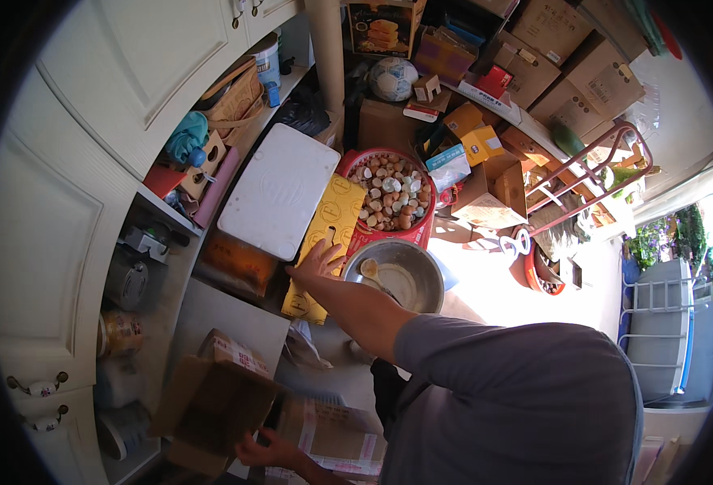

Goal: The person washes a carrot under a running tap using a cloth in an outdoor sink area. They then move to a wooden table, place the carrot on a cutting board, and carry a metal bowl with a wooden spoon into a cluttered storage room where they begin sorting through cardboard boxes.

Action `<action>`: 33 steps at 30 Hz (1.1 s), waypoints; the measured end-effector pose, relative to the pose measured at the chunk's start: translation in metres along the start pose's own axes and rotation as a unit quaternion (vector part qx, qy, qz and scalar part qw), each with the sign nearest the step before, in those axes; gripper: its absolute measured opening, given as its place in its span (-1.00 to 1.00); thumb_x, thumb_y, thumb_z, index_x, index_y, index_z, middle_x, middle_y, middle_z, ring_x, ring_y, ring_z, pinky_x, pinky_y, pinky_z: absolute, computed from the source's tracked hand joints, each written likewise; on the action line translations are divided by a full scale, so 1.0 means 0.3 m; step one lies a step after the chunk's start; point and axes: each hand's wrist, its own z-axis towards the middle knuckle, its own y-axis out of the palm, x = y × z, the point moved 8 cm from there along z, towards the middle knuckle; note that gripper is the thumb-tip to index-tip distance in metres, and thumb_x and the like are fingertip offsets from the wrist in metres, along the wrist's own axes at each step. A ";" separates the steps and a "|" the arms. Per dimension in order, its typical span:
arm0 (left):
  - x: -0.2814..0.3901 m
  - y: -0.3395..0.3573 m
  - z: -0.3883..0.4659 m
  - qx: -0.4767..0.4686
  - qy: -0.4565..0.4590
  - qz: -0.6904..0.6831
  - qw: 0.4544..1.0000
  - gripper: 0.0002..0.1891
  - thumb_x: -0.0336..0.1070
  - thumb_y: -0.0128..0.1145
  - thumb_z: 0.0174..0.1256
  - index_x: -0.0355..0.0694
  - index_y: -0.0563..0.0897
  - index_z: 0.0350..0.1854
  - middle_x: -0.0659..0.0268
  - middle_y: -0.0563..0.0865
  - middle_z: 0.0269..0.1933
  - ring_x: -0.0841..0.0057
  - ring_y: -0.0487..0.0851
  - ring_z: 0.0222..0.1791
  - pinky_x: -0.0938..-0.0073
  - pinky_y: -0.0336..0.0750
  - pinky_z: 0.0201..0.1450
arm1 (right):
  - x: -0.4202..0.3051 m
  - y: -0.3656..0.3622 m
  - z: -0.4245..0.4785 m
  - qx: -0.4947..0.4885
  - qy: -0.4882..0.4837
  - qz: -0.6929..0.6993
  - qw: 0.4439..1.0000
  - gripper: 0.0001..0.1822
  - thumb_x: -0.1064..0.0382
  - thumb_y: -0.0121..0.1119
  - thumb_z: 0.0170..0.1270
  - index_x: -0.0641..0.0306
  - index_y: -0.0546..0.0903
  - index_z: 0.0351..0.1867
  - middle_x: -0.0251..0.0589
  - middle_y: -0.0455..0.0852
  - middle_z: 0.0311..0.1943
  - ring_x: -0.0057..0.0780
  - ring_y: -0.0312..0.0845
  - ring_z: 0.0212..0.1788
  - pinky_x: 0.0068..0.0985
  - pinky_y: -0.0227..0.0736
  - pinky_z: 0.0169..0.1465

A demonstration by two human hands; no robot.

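Note:
My right hand [318, 262] rests with spread fingers on a flat yellow patterned carton [339, 206] that has a handle slot. At the bottom, my left hand [268, 450] grips the edge of an open cardboard box [211, 409], whose dark inside faces up. Close to my right forearm stands a steel basin [423, 279] with a wooden spoon [371, 268] in it. Beyond it, a red basket [432, 197] holds eggshells [392, 194]. A white lidded container [279, 188] lies beside the yellow carton.
White cabinets [47, 242] and a packed open shelf [180, 309] line the left. A taped carton [332, 424] lies low by my left hand. Piled boxes [538, 79], a ball [394, 79] and a red-framed trolley [592, 176] fill the upper right. Sunlit floor [489, 279] stretches toward a doorway.

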 end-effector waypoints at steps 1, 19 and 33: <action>-0.017 0.008 -0.006 -0.003 -0.004 -0.005 1.000 -0.70 -0.40 0.34 0.14 -0.21 0.57 -0.09 0.04 0.43 0.05 0.09 0.43 0.07 0.07 0.40 0.05 | 0.005 0.000 -0.008 0.017 -0.003 -0.009 1.000 0.28 -0.17 0.48 -0.13 -0.09 -0.17 0.53 0.01 -0.43 0.53 0.27 -0.55 0.53 0.42 -0.06 0.29; -0.027 0.019 -0.003 -0.003 -0.040 -0.067 0.997 -0.75 -0.51 0.25 0.12 -0.23 0.58 -0.13 0.04 0.39 0.07 0.16 0.38 0.10 0.15 0.44 -0.02 | 0.206 -0.083 0.008 -0.006 -0.070 0.067 0.995 0.17 -0.05 0.46 -0.19 -0.21 -0.02 0.49 0.01 -0.30 0.51 0.37 -0.06 0.40 0.10 0.31 0.24; 0.095 -0.080 0.124 0.011 0.071 -0.029 0.997 -0.78 -0.53 0.25 0.19 -0.22 0.60 -0.13 0.13 0.52 0.01 0.18 0.44 0.14 0.11 0.38 0.15 | 0.243 -0.298 0.008 0.034 -0.143 0.020 0.989 0.12 -0.13 0.46 -0.22 -0.27 0.09 0.45 0.03 -0.12 0.49 0.29 0.04 0.35 0.19 0.11 0.28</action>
